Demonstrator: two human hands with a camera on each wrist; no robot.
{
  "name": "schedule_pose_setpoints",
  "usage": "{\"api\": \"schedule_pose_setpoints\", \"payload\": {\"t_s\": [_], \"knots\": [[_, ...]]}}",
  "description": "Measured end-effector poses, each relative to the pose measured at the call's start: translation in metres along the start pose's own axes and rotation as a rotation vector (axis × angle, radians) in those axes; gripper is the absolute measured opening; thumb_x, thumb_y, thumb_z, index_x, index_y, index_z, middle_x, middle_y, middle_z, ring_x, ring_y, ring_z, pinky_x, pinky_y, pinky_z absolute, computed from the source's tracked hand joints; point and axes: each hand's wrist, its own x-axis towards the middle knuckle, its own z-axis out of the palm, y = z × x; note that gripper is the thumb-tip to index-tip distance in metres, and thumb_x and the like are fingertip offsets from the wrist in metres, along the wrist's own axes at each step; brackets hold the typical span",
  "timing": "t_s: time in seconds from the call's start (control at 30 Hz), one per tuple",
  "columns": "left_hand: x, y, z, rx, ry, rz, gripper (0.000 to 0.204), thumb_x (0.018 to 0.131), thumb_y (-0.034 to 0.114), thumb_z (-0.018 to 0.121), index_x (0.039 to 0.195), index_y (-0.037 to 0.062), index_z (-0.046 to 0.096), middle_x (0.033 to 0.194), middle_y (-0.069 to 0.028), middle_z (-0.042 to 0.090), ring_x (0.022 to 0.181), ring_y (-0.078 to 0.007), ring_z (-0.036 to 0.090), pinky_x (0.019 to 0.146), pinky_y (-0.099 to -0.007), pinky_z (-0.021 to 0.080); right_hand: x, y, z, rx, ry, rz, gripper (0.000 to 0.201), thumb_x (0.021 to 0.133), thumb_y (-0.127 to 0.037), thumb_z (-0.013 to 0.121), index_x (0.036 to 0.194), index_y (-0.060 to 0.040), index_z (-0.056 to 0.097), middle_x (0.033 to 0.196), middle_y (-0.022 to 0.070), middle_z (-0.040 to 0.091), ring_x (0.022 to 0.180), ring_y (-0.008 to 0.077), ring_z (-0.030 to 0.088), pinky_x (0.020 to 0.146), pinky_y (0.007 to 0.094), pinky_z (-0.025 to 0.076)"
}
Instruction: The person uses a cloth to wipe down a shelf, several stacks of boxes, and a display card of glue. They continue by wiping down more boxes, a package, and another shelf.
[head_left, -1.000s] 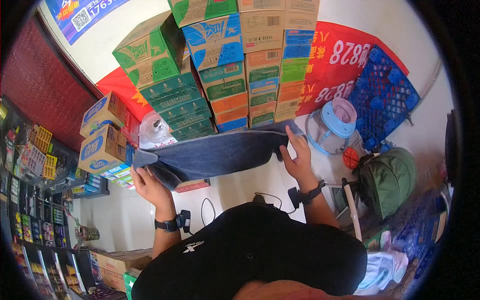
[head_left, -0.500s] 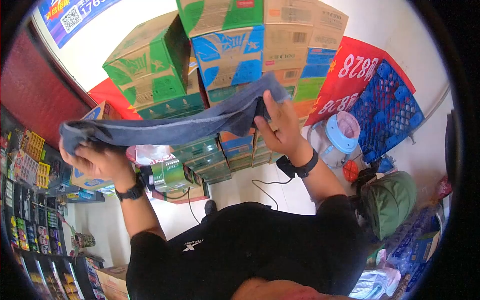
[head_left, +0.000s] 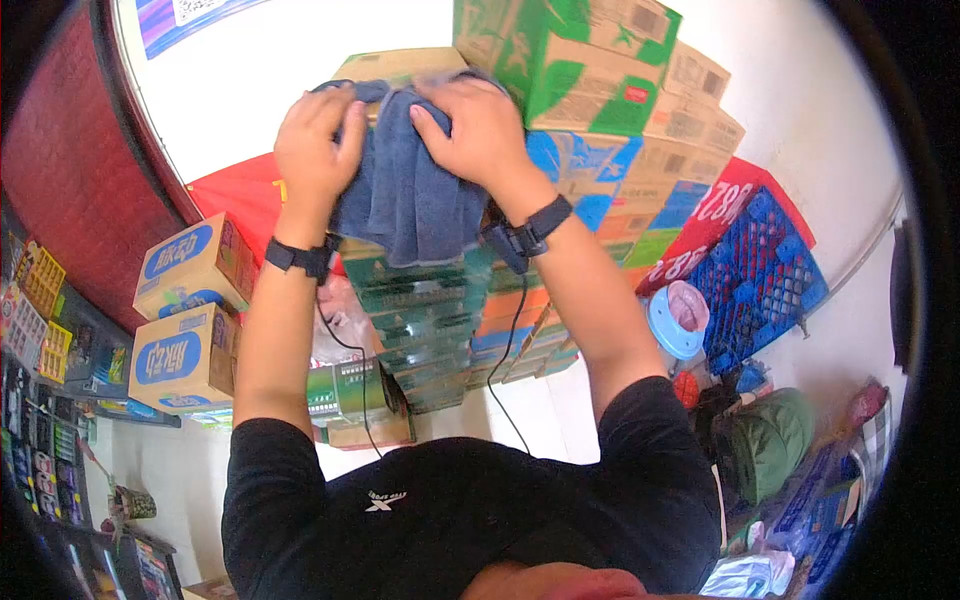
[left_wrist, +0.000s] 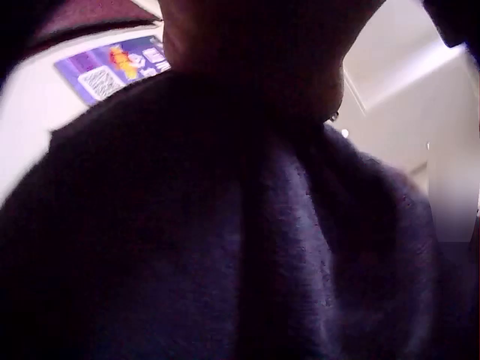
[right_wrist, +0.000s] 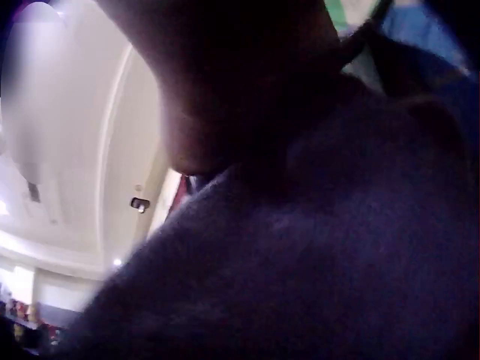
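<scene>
A dark blue-grey towel point(head_left: 415, 205) hangs in folds down the front of a carton at the top of a stack. My left hand point(head_left: 320, 145) holds its left part at the carton's top edge, thumb apart from the fingers. On the other side my right hand point(head_left: 475, 130) holds the towel, its fingertips blurred and partly hidden in the cloth. Both arms reach forward and up. In the left wrist view the towel point(left_wrist: 285, 240) fills the lower part beneath the hand; the right wrist view shows the towel point(right_wrist: 300, 247) close up and dark.
Green-and-tan cartons point(head_left: 600, 75) rise to the right of the towel. Two tan boxes with blue labels point(head_left: 180, 345) stand at left. A blue plastic pallet point(head_left: 755, 285), a light-blue round-topped item point(head_left: 675, 320) and a green hood point(head_left: 770, 445) are at right. Cables hang from both wrist straps.
The towel was stretched between both hands, then lifted and swung left. Now the hands are closer together and higher, with the towel bunched against the carton. The view has shifted too.
</scene>
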Motion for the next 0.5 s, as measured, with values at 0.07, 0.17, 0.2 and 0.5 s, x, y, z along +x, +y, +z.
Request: {"api": "schedule_pose_setpoints", "payload": {"t_s": [0.07,0.17,0.2,0.5], "knots": [[-0.005,-0.002,-0.001,-0.063,0.027,-0.052,0.019,0.093,0.012,0.073,0.108,0.0027,0.079,0.105,-0.0144,0.078,0.104,-0.0332,0.073,0.097,-0.0455,0.054,0.000,-0.005,0.023,-0.085,0.100,0.134,0.025,0.087,-0.032,0.080,0.089,-0.0070,0.080,0.090,0.0122,0.075,0.092,0.0335,0.071,0.085,0.0435,0.057],[-0.015,-0.009,0.004,-0.148,0.132,-0.010,0.018,0.091,0.008,0.073,0.107,0.0025,0.079,0.103,-0.0138,0.077,0.103,-0.0335,0.073,0.099,-0.0463,0.054,-0.016,0.004,0.024,-0.016,0.170,0.126,0.018,0.085,-0.022,0.082,0.092,-0.0059,0.078,0.090,0.0124,0.074,0.090,0.0335,0.069,0.084,0.0414,0.055],[-0.016,-0.007,0.004,-0.185,0.135,-0.038,0.019,0.090,0.007,0.073,0.108,0.0024,0.079,0.103,-0.0144,0.076,0.102,-0.0346,0.072,0.101,-0.0473,0.053,-0.019,0.005,0.023,-0.023,0.160,0.122,0.018,0.085,-0.022,0.082,0.092,-0.0059,0.078,0.090,0.0124,0.074,0.090,0.0335,0.069,0.084,0.0414,0.055],[-0.029,-0.008,0.002,-0.214,0.156,-0.047,0.023,0.086,0.010,0.080,0.109,0.0040,0.076,0.113,-0.0096,0.075,0.112,-0.0351,0.068,0.108,-0.0528,0.050,-0.044,0.000,0.025,0.066,0.209,0.215,0.018,0.083,-0.001,0.079,0.101,-0.0010,0.074,0.093,0.0158,0.065,0.093,0.0342,0.062,0.085,0.0402,0.050]]}}
